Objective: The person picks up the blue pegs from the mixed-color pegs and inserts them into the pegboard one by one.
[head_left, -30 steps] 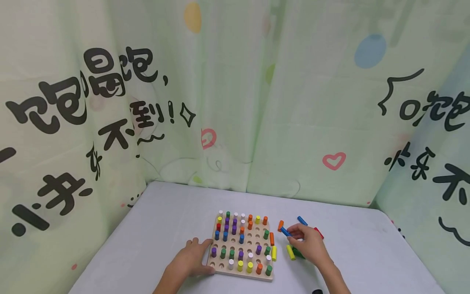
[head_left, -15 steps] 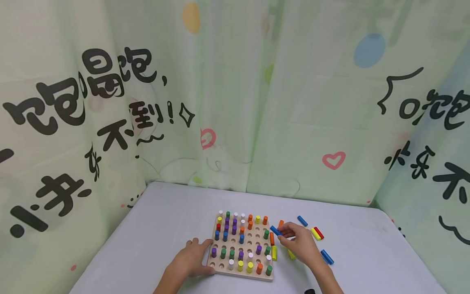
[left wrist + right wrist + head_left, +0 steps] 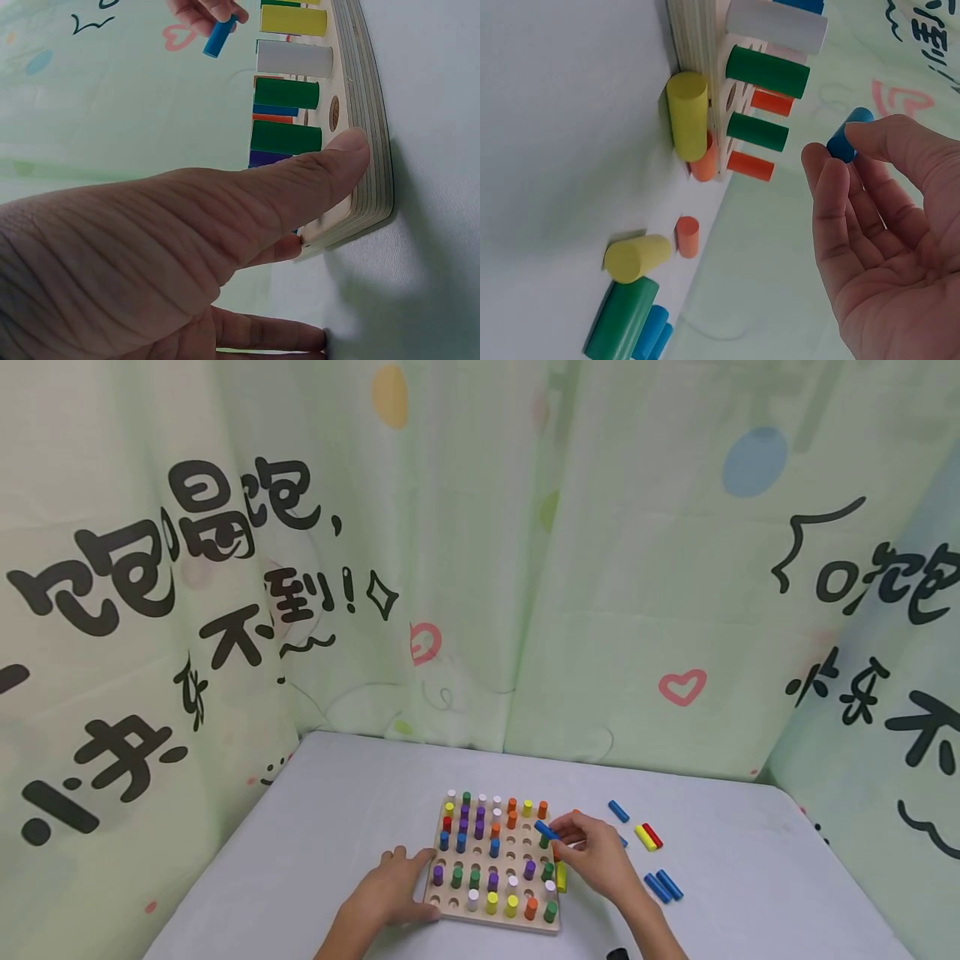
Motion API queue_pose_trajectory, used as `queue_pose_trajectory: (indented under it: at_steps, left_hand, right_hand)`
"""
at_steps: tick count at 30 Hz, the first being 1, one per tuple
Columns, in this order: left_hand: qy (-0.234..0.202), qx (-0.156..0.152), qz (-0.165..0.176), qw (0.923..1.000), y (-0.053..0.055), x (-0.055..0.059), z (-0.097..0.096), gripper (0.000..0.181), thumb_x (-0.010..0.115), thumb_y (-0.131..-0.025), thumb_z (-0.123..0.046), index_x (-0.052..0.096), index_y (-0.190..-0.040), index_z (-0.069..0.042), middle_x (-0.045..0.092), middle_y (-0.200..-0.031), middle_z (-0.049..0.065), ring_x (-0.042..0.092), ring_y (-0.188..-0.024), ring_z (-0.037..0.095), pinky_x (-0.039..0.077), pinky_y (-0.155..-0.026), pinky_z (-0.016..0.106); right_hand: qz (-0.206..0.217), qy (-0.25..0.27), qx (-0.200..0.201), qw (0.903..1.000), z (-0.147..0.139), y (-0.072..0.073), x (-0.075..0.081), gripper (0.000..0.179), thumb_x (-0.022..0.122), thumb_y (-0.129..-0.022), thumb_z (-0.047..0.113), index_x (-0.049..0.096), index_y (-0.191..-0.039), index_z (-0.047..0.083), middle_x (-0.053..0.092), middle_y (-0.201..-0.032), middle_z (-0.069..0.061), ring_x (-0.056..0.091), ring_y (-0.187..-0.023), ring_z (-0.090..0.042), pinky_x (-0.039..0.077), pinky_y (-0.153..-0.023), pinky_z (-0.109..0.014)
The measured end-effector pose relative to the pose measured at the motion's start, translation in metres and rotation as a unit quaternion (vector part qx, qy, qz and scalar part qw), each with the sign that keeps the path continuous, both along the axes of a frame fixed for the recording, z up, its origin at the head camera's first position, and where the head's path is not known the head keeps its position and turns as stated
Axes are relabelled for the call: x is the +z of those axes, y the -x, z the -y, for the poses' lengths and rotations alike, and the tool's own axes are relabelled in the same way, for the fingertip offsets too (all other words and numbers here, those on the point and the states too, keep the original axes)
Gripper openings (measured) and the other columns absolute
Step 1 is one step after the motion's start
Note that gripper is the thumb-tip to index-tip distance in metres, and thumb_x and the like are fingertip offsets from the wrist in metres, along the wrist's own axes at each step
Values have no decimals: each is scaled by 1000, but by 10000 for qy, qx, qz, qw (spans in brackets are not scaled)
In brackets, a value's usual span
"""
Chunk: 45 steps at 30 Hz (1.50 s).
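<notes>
A wooden pegboard (image 3: 495, 922) with coloured pegs standing in part of its holes lies on the table. My right hand (image 3: 596, 858) pinches a blue peg (image 3: 851, 133) between thumb and fingers. The peg is tilted, held above the board's right side near a standing green peg (image 3: 544, 841). At the board's left side is my left hand (image 3: 386, 887), its thumb (image 3: 330, 165) straight and touching the front left corner. Its other fingers extend along the left edge and table. The right hand covers some loose pegs in the head view.
Against the board's right edge lies a yellow peg (image 3: 562, 877). Farther right are loose blue pegs (image 3: 669, 883), a yellow peg (image 3: 644, 837) beside a red peg (image 3: 653, 836), and a lone blue peg (image 3: 618, 811). The right wrist view shows a green peg (image 3: 622, 319) and an orange peg (image 3: 688, 236).
My right hand has carried the blue peg leftward, from the loose pegs to above the board's right side. More blue pegs on the right have come into sight. The left hand stays put.
</notes>
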<state>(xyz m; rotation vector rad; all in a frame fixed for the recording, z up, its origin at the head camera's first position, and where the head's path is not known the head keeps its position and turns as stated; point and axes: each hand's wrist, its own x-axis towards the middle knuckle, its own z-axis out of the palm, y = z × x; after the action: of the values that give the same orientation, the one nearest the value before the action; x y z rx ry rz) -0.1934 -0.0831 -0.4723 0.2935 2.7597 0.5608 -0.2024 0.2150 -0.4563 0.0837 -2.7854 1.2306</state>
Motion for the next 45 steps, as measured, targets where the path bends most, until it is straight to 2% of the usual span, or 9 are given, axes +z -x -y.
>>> queue_pose_trajectory:
  at_steps: [6, 20, 32, 37, 45]
  left_hand:
    - [19, 36, 41, 10000, 0, 0, 0, 76, 90, -77, -39, 59, -140, -11, 58, -127, 26, 55, -119, 44, 51, -95, 64]
    - [16, 73, 43, 10000, -1, 1, -1, 76, 90, -76, -39, 60, -139, -11, 59, -126, 25, 56, -117, 43, 52, -94, 64]
    - [35, 78, 72, 9999, -1, 3, -1, 75, 90, -76, -38, 60, -139, -12, 58, -125, 25, 56, -116, 42, 52, -94, 64]
    - [12, 81, 80, 9999, -1, 4, -2, 74, 90, -76, -38, 60, -139, -12, 59, -124, 24, 56, -117, 43, 52, -94, 64]
    - [54, 134, 136, 9998, -1, 4, -2, 74, 90, -76, -38, 60, -139, -12, 59, -123, 23, 56, -113, 40, 52, -94, 63]
  right_hand:
    - [5, 108, 97, 9999, 11, 1, -1, 17, 77, -88, 2, 73, -103, 9, 70, -90, 2, 67, -85, -13, 60, -78, -32]
    - [-80, 382, 646, 9971, 33, 3, -2, 17, 76, -89, 0, 72, -104, 6, 72, -96, -2, 68, -85, -16, 60, -76, -26]
    - [-257, 394, 670, 9966, 49, 3, -3, 12, 77, -88, 0, 71, -97, 6, 69, -91, -1, 64, -82, -13, 56, -70, -20]
    - [-314, 350, 595, 9971, 54, 5, -5, 10, 76, -90, 3, 74, -98, 7, 70, -92, 0, 59, -79, -13, 53, -68, -19]
    - [-463, 216, 772, 9957, 62, 10, -10, 10, 75, -92, 6, 74, -101, 7, 70, -92, 3, 61, -82, -12, 52, -69, -20]
